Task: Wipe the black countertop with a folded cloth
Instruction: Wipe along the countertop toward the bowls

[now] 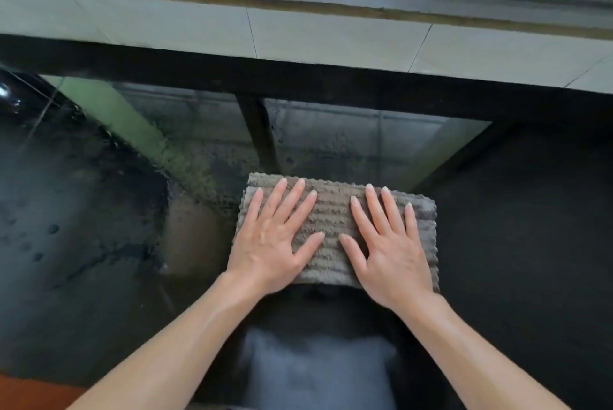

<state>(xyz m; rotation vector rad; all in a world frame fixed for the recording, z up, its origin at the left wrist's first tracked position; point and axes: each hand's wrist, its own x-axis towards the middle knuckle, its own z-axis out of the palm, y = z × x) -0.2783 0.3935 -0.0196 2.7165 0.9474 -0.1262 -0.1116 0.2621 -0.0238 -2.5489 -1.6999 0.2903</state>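
your 2 bare hands lie flat, palms down and fingers spread, side by side on a folded grey ribbed cloth (331, 220). left hand (275, 243) and right hand (391, 250) press without grasping. the cloth rests mid-frame on the glossy black countertop (514, 243), below a white tiled wall (331, 38).

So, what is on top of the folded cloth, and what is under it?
Both hands lie flat on the folded cloth: left hand, right hand, fingers spread. Under it is the black countertop; the part it covers cannot be seen.
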